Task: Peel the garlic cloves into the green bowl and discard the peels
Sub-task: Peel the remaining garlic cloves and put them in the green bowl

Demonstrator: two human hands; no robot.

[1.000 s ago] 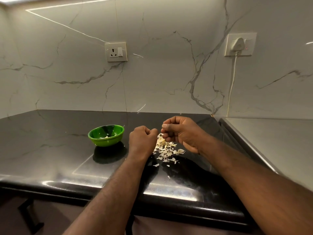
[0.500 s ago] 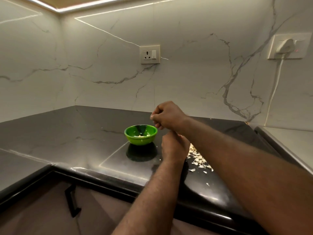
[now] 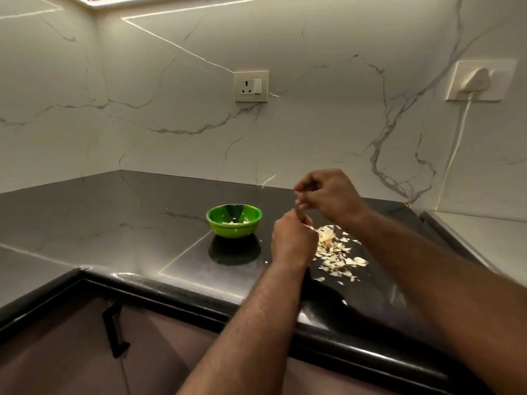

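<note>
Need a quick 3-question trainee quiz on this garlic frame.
1. True or false: the green bowl is empty.
2. The peel pile lies: A in the bowl; B on the black counter, right of the bowl; C on the floor.
3. Which wall socket has a plug in it?
Key: 1 false, pale pieces lie in it. 2 B. 3 The right socket; the middle socket is free.

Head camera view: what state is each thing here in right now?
Small green bowl: upright, few pale pieces inside.
Pile of pale garlic peels: loose on black counter.
Left hand: fingers curled, contents hidden.
Right hand: fingers curled, contents hidden.
White wall socket: nothing plugged in.
White plug: in its socket.
</note>
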